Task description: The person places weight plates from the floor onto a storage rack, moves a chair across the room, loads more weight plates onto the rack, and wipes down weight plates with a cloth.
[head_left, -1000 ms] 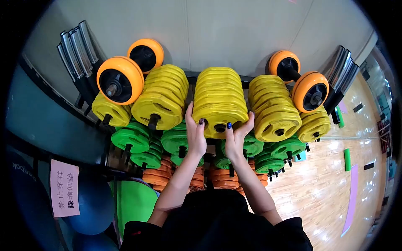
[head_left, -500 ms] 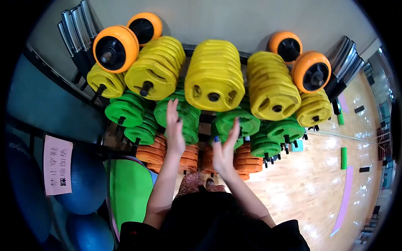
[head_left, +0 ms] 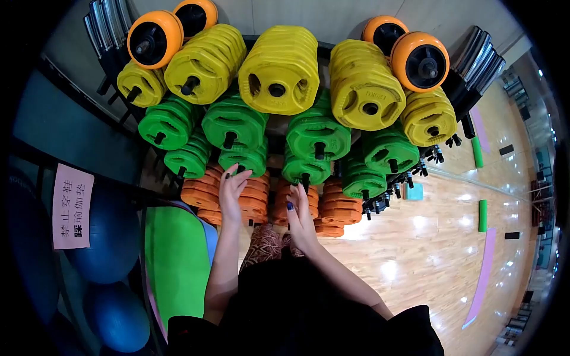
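The left hand and right hand are held half-open, apparently empty. The nearby green plates are judged heavy and stiff, best grasped by opposite edges.

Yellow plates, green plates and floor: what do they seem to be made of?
Yellow plates: perhaps rubber or plastic coated, satin, judging by moulded grip slots and soft highlights; the core is hidden. Green plates: similar coating, by their like sheen. Floor: wood or wood-look laminate, glossy, showing plank lines and bright reflections.
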### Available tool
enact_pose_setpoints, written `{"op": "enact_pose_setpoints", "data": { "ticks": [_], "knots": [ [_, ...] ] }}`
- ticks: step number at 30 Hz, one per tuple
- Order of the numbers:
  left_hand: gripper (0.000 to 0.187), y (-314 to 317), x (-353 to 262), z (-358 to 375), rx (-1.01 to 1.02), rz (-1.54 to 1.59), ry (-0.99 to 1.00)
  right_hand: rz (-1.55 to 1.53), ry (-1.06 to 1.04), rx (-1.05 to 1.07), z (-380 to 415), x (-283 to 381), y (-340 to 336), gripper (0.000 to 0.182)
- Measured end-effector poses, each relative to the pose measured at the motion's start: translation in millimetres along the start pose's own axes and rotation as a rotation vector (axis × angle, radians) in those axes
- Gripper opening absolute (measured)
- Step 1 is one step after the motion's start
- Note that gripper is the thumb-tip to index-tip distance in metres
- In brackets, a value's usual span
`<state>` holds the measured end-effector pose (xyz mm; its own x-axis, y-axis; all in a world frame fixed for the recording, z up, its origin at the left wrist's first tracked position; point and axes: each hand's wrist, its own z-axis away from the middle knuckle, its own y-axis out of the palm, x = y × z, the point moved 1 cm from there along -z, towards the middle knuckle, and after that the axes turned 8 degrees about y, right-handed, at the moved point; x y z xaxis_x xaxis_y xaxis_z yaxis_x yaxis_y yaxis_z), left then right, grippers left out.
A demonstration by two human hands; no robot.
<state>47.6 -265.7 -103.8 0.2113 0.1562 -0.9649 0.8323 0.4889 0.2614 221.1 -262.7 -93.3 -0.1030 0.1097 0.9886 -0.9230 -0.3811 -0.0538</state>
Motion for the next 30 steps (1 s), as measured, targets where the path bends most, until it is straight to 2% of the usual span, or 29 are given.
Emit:
{"op": "enact_pose_setpoints", "data": {
  "ticks": [4, 5, 6, 9, 10, 12, 13, 14, 16, 17, 18, 19, 20, 21, 22, 23, 24, 26, 28, 30],
  "knots": [
    [0.039, -35.2, -2.1, -24.7, -0.049, -0.075, -0.003, 0.010, 0.000, -0.039, -14.2, -0.6, 6.3, 0.049],
    [0.035, -42.7, -4.9, -34.8, -0.070, -0.065, -0.029, -0.017, 0.069, -0.024, -21.8, 1.8, 9.6, 0.044],
    [0.035, -47.1, -6.2, -44.1, -0.073, -0.070, -0.024, -0.043, 0.050, -0.044, -33.9, -4.8, 13.9, 0.041],
    [0.030, -71.6, -12.1, -77.5, -0.212, -0.164, 0.036, -0.058, 0.035, -0.076, -72.5, -5.0, 29.2, 0.039],
    [0.035, -82.9, -10.2, -92.9, -0.245, -0.237, 0.038, -0.117, 0.014, -0.127, -88.9, -5.4, 39.1, 0.040],
    [0.046, -104.8, -3.3, -126.9, -0.184, -0.431, 0.095, -0.124, 0.008, -0.189, -117.8, 2.2, 60.1, 0.041],
    [0.060, -112.3, -1.9, -138.9, -0.107, -0.533, 0.093, -0.139, -0.056, -0.210, -133.5, 1.6, 68.9, 0.042],
    [0.070, -108.3, -11.0, -147.2, 0.000, -0.520, 0.072, 0.010, -0.064, -0.306, -152.9, -8.2, 73.3, 0.045],
    [0.075, -104.4, -9.4, -168.7, 0.140, -0.517, 0.036, -0.003, 0.079, -0.437, -178.6, -2.5, 83.1, 0.047],
    [0.076, -105.2, -4.5, -180.2, 0.208, -0.524, 0.055, -0.081, 0.069, -0.413, -200.8, -36.2, 83.8, 0.049],
    [0.077, -107.6, 2.4, -189.4, 0.278, -0.529, 0.068, -0.315, 0.104, -0.369, -210.5, -46.7, 88.2, 0.046],
    [0.080, -106.0, 4.7, -196.9, 0.312, -0.549, 0.013, -0.360, 0.093, -0.389, -215.5, -52.8, 91.5, 0.047],
    [0.081, -108.2, 16.8, -205.0, 0.387, -0.519, -0.018, -0.407, 0.080, -0.412, -221.1, -59.4, 92.4, 0.048],
    [0.075, -107.0, 21.8, -210.9, 0.307, -0.400, -0.190, -0.361, 0.077, -0.384, -224.2, -62.1, 88.2, 0.049],
    [0.071, -104.5, 27.5, -211.5, 0.264, -0.234, -0.289, -0.465, 0.136, -0.478, -230.5, -67.3, 92.3, 0.050],
    [0.068, -97.1, 23.6, -209.8, 0.206, -0.072, -0.386, -0.561, 0.231, -0.457, -226.2, -47.3, 96.5, 0.049],
    [0.068, -102.2, 38.8, -215.0, 0.232, -0.079, -0.401, -0.657, 0.327, -0.435, -221.0, -30.0, 98.2, 0.048],
    [0.060, -113.3, 76.6, -225.9, 0.234, -0.028, -0.397, -0.643, 0.349, -0.537, -238.7, -68.4, 93.7, 0.051],
    [0.055, -102.6, 63.9, -217.6, 0.207, -0.055, -0.380, -0.627, 0.365, -0.634, -243.0, -78.8, 92.3, 0.054],
    [0.053, -94.5, 48.4, -209.7, 0.098, 0.045, -0.454, -0.621, 0.299, -0.650, -238.9, -68.3, 99.9, 0.051]
  ]
}}
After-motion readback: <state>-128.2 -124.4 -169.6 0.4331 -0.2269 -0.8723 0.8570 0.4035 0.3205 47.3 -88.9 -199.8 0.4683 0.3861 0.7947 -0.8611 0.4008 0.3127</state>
